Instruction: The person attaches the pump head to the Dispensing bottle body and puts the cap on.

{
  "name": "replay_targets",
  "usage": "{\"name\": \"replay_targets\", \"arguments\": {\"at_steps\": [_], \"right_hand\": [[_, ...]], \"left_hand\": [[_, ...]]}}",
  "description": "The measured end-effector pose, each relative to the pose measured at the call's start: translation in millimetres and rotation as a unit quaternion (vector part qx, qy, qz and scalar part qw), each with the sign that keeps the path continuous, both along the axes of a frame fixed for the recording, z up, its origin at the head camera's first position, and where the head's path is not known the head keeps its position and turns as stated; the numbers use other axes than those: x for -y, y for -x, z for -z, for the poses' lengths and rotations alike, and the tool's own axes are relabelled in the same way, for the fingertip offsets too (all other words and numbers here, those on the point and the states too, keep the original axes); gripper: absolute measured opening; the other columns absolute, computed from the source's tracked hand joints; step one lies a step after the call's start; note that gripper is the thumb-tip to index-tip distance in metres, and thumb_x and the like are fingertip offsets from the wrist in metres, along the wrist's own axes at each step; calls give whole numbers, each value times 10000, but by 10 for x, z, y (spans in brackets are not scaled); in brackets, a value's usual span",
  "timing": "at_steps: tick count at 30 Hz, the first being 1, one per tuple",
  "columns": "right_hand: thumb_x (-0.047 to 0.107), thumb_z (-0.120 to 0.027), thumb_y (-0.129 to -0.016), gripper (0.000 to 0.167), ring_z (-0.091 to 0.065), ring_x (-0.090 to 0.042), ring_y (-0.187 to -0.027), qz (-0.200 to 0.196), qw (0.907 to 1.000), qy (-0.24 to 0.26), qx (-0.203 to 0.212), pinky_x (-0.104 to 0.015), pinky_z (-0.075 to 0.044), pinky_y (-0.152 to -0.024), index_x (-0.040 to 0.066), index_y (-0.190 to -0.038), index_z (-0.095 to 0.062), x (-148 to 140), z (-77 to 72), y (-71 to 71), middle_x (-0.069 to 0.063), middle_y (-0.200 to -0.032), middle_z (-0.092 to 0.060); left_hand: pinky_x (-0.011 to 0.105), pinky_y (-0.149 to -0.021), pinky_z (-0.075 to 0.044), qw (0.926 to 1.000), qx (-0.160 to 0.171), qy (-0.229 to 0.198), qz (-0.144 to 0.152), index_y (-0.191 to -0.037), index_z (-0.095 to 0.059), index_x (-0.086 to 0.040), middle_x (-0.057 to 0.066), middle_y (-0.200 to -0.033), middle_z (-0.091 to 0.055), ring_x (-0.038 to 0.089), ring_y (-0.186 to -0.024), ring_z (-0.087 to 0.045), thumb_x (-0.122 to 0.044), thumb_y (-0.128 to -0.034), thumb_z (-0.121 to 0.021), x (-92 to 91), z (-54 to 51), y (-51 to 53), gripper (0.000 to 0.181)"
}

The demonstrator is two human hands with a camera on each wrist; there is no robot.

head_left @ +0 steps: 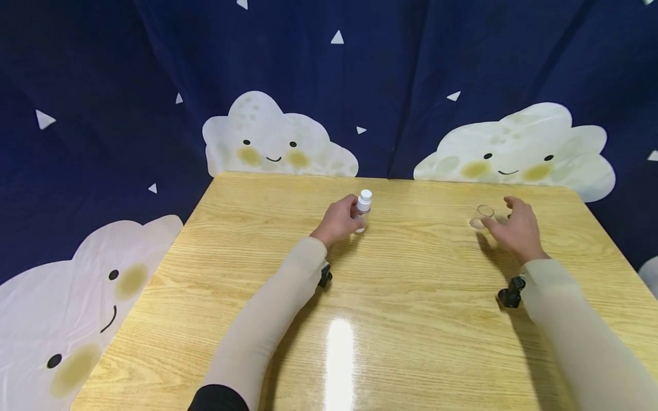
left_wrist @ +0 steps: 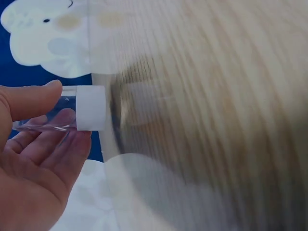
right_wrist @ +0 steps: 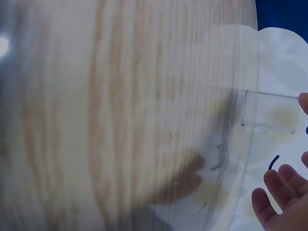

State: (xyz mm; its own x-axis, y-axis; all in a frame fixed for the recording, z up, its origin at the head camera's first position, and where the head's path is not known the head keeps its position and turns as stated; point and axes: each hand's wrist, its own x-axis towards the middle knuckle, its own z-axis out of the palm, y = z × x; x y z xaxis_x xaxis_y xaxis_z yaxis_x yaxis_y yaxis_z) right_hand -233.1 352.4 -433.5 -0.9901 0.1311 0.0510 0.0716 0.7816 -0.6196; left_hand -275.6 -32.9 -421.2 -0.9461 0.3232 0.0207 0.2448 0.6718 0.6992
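My left hand grips a small clear bottle with a white top, upright over the far middle of the table. In the left wrist view, thumb and fingers of the left hand lie on either side of the bottle's clear body, and its white lower end shows. Toward the far right, my right hand is beside a small clear cylinder, thumb and fingers spread apart. The right wrist view has the right hand's fingers apart from the clear cylinder; whether the thumb touches it, I cannot tell.
A light wooden table spreads under both arms. Behind it hangs a dark blue curtain with white clouds and triangles. Small black cameras are strapped at the wrists. A bright light reflection lies on the near tabletop.
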Motion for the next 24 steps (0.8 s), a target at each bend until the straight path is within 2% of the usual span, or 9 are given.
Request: {"name": "replay_targets", "arguments": {"at_steps": [4,7,11,15,18,21,24], "right_hand": [[434,-505,-990,861,-353,-599,-1267,-72,9999,9,153,-702,-376,-947,-49,-1565,-84,-10,-13,-25,-411,-1525,-216],[443,-502,-992,874,-353,-605,-1272,-130,9997,36,226,-704,-382,-945,-41,-1569,-59,-2,-31,-40,-409,-1534,-199],[449,-512,-987,885,-292,-613,-1327,-120,9998,49,157,-728,-329,-987,-21,-1577,-49,13,-39,-72,-397,-1554,-177],[437,-513,-988,856,-228,-616,-1364,-119,9998,-123,-91,-750,-262,-1008,-9,-1579,-84,53,-64,-137,-391,-1561,-170],[343,-539,-993,711,-301,-603,-1318,-264,9972,-417,-559,-731,-283,-990,-54,-1522,-278,112,-114,-230,-403,-1487,-305],[229,-574,-990,485,-444,-552,-1206,-653,9909,-688,-960,-672,-379,-899,-71,-1367,-512,180,-176,-359,-375,-1348,-482],[185,-618,-978,353,-538,-479,-1114,-1092,9854,-791,-1038,-606,-447,-817,-36,-1253,-616,245,-232,-472,-311,-1261,-576]], "left_hand": [[346,-917,-529,9988,327,-356,-37,-1260,-564,-30,136,-1194,-662,251,-1074,-632,-84,-901,-685,-48,23,46,382],[360,-971,-538,9978,443,-502,-24,-1266,-568,-27,136,-1234,-658,258,-1144,-643,-87,-903,-685,-90,54,67,386],[364,-971,-543,9971,484,-589,7,-1255,-574,-22,134,-1227,-662,265,-1154,-645,-88,-894,-682,-117,99,78,382],[373,-992,-532,9968,552,-580,54,-1336,-529,-30,138,-1280,-637,276,-1183,-627,-98,-874,-721,-91,136,60,505],[405,-1021,-517,9970,593,-484,89,-1426,-462,-57,148,-1356,-596,299,-1220,-605,-135,-870,-750,-38,133,15,632],[421,-1029,-507,9979,538,-348,71,-1471,-421,-78,150,-1400,-570,313,-1234,-592,-201,-889,-738,24,116,-32,674],[427,-1023,-504,9982,469,-385,8,-1485,-410,-80,141,-1412,-563,319,-1232,-585,-277,-908,-720,68,95,-61,684]]}}
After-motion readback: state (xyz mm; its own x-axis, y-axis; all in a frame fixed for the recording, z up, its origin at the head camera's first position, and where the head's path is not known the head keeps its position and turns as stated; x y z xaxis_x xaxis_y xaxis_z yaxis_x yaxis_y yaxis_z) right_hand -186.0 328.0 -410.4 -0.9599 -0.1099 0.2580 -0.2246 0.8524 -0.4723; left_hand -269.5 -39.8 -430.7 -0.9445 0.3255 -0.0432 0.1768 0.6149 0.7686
